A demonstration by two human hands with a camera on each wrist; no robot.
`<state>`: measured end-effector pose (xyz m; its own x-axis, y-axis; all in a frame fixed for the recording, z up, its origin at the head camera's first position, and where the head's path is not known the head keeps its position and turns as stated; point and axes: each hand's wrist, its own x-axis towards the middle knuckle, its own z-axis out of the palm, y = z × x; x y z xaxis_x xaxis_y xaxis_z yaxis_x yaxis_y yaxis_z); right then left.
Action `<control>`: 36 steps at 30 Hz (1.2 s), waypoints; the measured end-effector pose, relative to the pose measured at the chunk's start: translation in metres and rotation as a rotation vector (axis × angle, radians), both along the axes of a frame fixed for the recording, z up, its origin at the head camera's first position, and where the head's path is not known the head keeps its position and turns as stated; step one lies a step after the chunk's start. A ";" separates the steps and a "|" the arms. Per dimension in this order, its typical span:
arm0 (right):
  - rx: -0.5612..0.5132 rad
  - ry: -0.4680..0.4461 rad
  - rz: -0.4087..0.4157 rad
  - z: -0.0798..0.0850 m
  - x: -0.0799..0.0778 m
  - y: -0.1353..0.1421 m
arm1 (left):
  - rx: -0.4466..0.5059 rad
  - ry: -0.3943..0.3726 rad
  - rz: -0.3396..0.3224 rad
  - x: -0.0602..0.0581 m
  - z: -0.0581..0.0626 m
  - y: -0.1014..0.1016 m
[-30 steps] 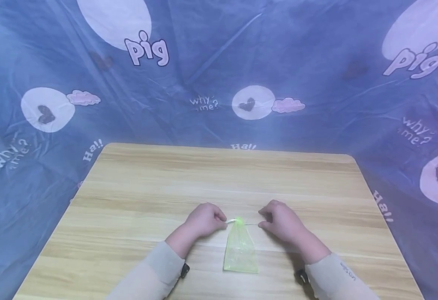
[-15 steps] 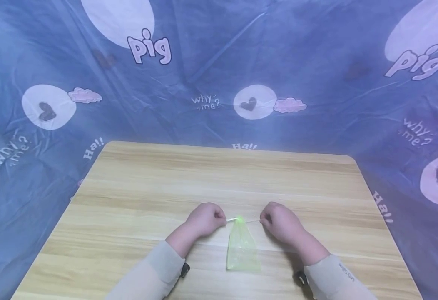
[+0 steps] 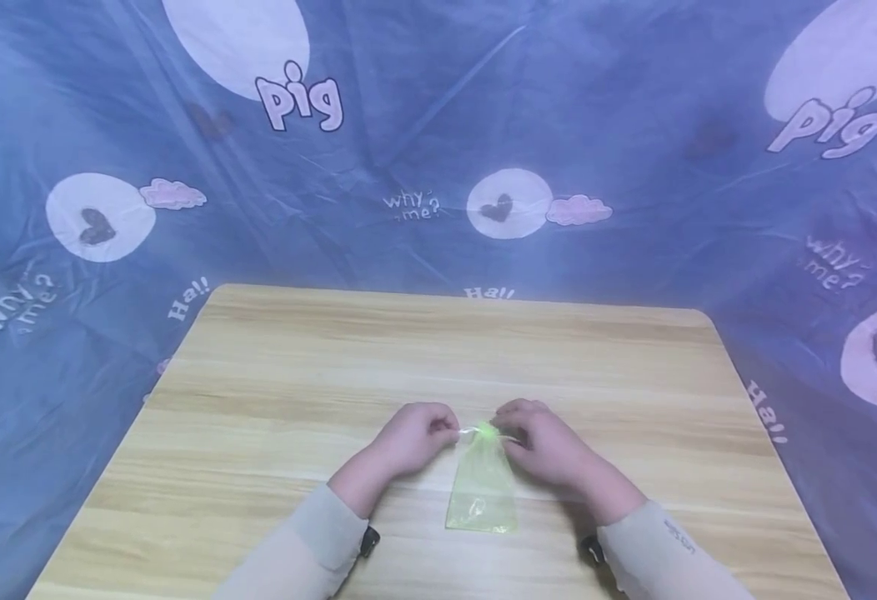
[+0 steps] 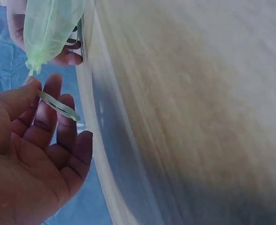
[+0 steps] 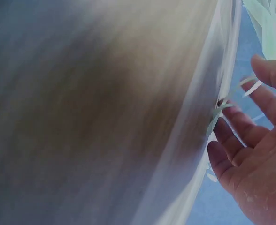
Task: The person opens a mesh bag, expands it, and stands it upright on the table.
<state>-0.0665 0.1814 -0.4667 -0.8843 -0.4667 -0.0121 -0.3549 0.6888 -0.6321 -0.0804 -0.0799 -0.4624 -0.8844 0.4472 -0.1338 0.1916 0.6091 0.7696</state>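
A small sheer yellow-green drawstring pouch point(image 3: 481, 492) hangs from its gathered neck over the table between the two hands. My left hand point(image 3: 419, 435) pinches a pale drawstring point(image 3: 469, 430) between thumb and index finger. In the left wrist view the string's loose end point(image 4: 58, 107) trails over the other fingers. At the pouch's right side my right hand point(image 3: 551, 442) has its thumb and index finger apart, close to the neck. The right wrist view shows this hand's fingers point(image 5: 241, 129) loosely bent, with the other string point(image 5: 250, 82) running between thumb and index finger.
The wood-grain table point(image 3: 296, 358) spreads out around both hands. A blue printed cloth point(image 3: 378, 108) hangs behind the table and at its sides. A small black device point(image 3: 592, 550) sits at the right cuff.
My right hand has moved left from the string's outer end towards the pouch neck, its thumb and index finger parting after a pinch. The left hand keeps its pinch; the pouch has risen slightly.
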 end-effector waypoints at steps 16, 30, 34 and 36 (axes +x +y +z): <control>-0.228 -0.150 -0.089 0.010 0.014 0.004 | 0.108 -0.063 0.003 0.006 0.005 0.001; -0.315 -0.094 -0.075 0.019 0.024 -0.002 | 0.242 -0.013 0.046 0.013 0.009 0.013; -0.310 0.015 -0.082 0.019 0.025 -0.007 | 0.254 -0.011 0.057 0.014 0.011 0.013; -0.324 0.061 -0.091 0.020 0.025 -0.010 | 0.256 0.000 0.060 0.015 0.011 0.013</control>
